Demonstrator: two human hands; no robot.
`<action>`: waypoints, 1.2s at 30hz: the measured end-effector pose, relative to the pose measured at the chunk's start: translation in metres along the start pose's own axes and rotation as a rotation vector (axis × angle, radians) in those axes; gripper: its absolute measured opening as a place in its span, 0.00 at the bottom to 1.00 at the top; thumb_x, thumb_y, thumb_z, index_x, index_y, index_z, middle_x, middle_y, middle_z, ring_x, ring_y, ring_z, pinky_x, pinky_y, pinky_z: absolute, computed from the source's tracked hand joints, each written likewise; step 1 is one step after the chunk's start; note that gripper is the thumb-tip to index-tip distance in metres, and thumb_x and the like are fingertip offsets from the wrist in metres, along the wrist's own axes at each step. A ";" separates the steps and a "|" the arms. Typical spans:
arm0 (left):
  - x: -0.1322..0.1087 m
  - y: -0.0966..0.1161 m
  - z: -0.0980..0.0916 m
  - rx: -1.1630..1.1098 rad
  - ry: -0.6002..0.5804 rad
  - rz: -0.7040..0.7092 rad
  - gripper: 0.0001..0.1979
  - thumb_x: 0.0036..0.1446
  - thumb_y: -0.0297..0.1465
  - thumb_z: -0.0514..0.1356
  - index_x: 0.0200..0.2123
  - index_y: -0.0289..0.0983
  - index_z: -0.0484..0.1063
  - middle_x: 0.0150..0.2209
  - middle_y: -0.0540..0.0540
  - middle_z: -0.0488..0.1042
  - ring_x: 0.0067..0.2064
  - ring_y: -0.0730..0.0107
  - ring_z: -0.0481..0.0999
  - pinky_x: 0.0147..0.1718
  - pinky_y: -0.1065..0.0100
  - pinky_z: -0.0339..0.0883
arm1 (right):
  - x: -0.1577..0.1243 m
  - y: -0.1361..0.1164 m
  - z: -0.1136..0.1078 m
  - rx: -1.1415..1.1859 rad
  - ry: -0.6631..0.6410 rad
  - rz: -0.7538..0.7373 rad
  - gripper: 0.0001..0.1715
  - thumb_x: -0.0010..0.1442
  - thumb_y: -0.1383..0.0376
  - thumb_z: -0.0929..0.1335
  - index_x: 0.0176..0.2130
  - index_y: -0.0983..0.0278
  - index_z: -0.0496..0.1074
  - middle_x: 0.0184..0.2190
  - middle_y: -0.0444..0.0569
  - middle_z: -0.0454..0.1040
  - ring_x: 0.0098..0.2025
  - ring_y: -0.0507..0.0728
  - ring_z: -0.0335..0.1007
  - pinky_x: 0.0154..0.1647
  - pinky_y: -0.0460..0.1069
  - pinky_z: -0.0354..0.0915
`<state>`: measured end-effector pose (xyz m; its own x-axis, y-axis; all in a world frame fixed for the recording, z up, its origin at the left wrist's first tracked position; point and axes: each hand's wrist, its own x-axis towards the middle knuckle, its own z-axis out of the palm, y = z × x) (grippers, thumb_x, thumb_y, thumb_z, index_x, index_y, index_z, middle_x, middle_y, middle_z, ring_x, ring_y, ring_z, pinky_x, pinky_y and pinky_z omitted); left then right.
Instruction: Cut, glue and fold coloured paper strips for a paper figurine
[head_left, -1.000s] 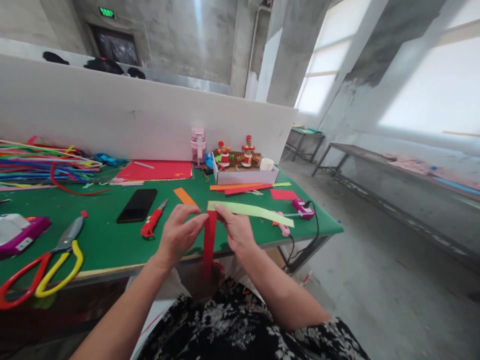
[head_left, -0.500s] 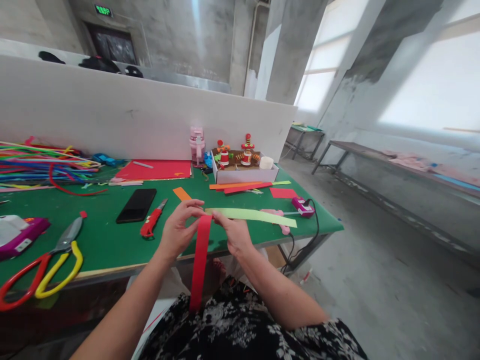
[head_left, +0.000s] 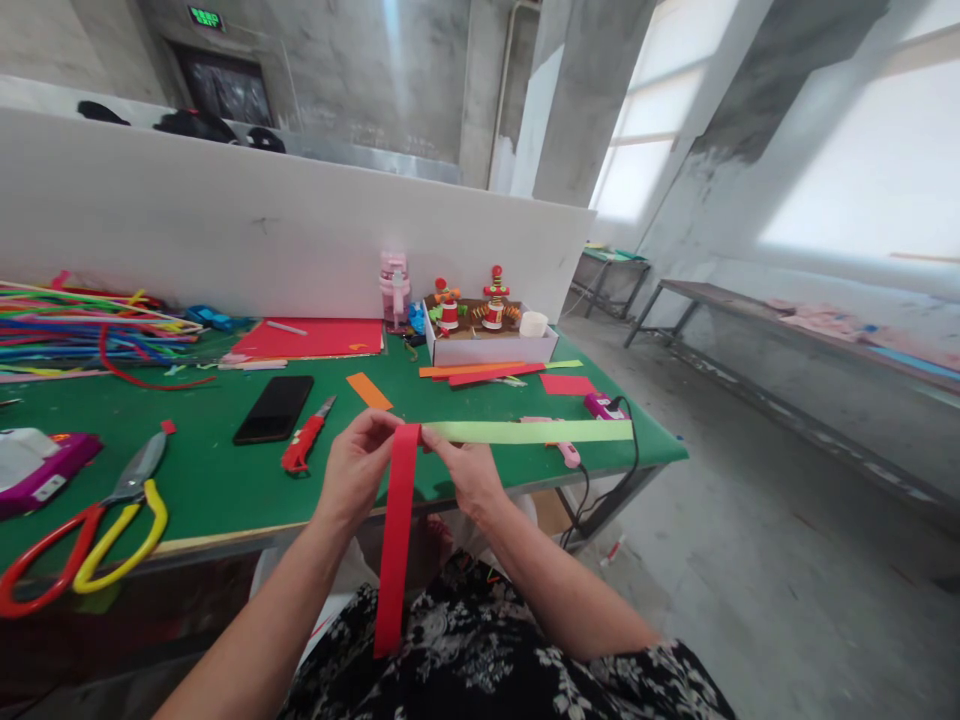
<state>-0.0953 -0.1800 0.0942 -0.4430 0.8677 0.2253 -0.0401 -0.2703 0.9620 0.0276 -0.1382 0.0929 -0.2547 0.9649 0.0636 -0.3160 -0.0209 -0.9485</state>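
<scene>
A red paper strip (head_left: 396,540) hangs down over the table's front edge toward my lap. Its top meets the end of a light green paper strip (head_left: 540,431), which stretches out to the right, forming a corner. My left hand (head_left: 358,465) pinches the red strip at this corner from the left side. On the other side, my right hand (head_left: 466,470) has thumb and fingers closed on the green strip close to the join. Fingers partly hide how the two strips overlap. Under the green strip lies a pink glue gun (head_left: 568,455).
Left of my hands are a red utility knife (head_left: 304,445), a black phone (head_left: 274,410) and large scissors (head_left: 112,520). A white box (head_left: 491,350) with small figures stands behind, near orange and red strips. A purple power socket (head_left: 604,406) with a cord sits at the right.
The green strip has straightened and now reaches farther right, lying level. The red strip's top now folds at the corner, and my left fingers have come lower around it.
</scene>
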 end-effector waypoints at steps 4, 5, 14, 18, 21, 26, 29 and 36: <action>-0.005 0.000 0.005 -0.053 0.066 -0.032 0.19 0.37 0.42 0.73 0.27 0.38 0.70 0.25 0.54 0.74 0.26 0.75 0.70 0.27 0.73 0.65 | -0.004 0.000 0.001 0.004 -0.077 -0.044 0.13 0.47 0.57 0.76 0.32 0.62 0.81 0.35 0.47 0.83 0.39 0.59 0.78 0.46 0.53 0.71; -0.006 0.000 0.006 -0.064 0.078 -0.041 0.20 0.35 0.41 0.73 0.27 0.37 0.70 0.25 0.54 0.74 0.26 0.75 0.70 0.27 0.73 0.65 | -0.005 0.001 0.001 0.006 -0.098 -0.055 0.14 0.47 0.57 0.76 0.34 0.62 0.81 0.37 0.47 0.83 0.40 0.60 0.78 0.47 0.53 0.71; -0.011 -0.003 0.013 -0.128 0.071 -0.166 0.25 0.29 0.40 0.76 0.30 0.38 0.72 0.23 0.54 0.73 0.26 0.74 0.70 0.25 0.74 0.64 | -0.002 0.010 -0.008 -0.264 -0.082 -0.131 0.11 0.50 0.58 0.73 0.30 0.64 0.81 0.31 0.48 0.83 0.35 0.61 0.78 0.38 0.51 0.71; -0.009 -0.004 0.009 -0.138 -0.009 -0.259 0.21 0.28 0.38 0.77 0.26 0.36 0.75 0.22 0.52 0.73 0.24 0.76 0.67 0.22 0.75 0.60 | -0.002 0.014 -0.015 -0.336 -0.132 -0.137 0.12 0.51 0.57 0.73 0.31 0.64 0.81 0.31 0.48 0.83 0.35 0.61 0.78 0.37 0.51 0.70; -0.008 -0.004 0.005 -0.156 -0.020 -0.309 0.20 0.26 0.37 0.77 0.21 0.34 0.75 0.20 0.51 0.72 0.23 0.76 0.66 0.21 0.75 0.58 | -0.002 0.015 -0.018 -0.368 -0.188 -0.107 0.11 0.51 0.58 0.73 0.31 0.63 0.81 0.31 0.48 0.82 0.33 0.60 0.76 0.37 0.51 0.68; -0.005 -0.009 0.004 -0.224 0.062 -0.336 0.21 0.25 0.39 0.77 0.20 0.34 0.73 0.19 0.53 0.71 0.22 0.78 0.65 0.21 0.75 0.57 | -0.006 0.012 -0.016 -0.232 -0.151 0.021 0.17 0.53 0.52 0.72 0.27 0.64 0.78 0.26 0.46 0.79 0.30 0.54 0.72 0.37 0.48 0.66; -0.005 -0.013 0.008 -0.277 0.161 -0.320 0.23 0.28 0.43 0.76 0.20 0.36 0.71 0.19 0.54 0.70 0.22 0.79 0.65 0.22 0.74 0.59 | -0.010 0.013 -0.009 -0.094 -0.123 0.122 0.23 0.54 0.46 0.71 0.27 0.64 0.77 0.25 0.45 0.76 0.28 0.52 0.70 0.36 0.47 0.66; -0.013 -0.017 0.015 -0.320 0.252 -0.287 0.23 0.27 0.43 0.76 0.20 0.36 0.70 0.20 0.54 0.71 0.23 0.76 0.67 0.22 0.72 0.61 | -0.014 0.023 0.000 -0.078 -0.129 0.125 0.19 0.45 0.51 0.76 0.26 0.64 0.77 0.26 0.46 0.78 0.28 0.51 0.69 0.34 0.47 0.64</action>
<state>-0.0754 -0.1803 0.0775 -0.5744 0.8091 -0.1242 -0.4480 -0.1837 0.8750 0.0233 -0.1522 0.0701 -0.4042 0.9144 -0.0220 -0.2042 -0.1137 -0.9723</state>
